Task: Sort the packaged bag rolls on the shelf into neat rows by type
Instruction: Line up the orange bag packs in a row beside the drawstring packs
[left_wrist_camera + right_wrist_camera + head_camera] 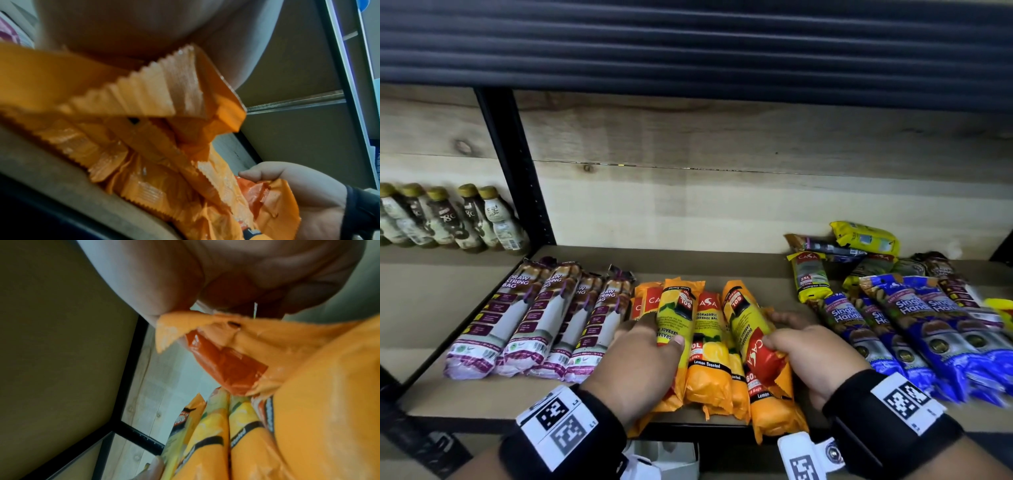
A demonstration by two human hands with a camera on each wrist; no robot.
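Note:
Several orange lemon-scented garbage bag rolls lie side by side in the middle of the wooden shelf. Two of them lie on top, turned end for end. My left hand grips the left turned roll, thumb on its top. My right hand grips the right turned roll near its red label. Their crimped ends fill the left wrist view below my left palm. The red label shows in the right wrist view. A neat row of purple-and-white drawstring bag rolls lies left of them.
Blue single-handle bag rolls lie fanned out at the right. Behind them sits a loose pile of green, yellow and dark packs. Bottles stand at the back left beyond a black upright post. Another shelf board hangs above.

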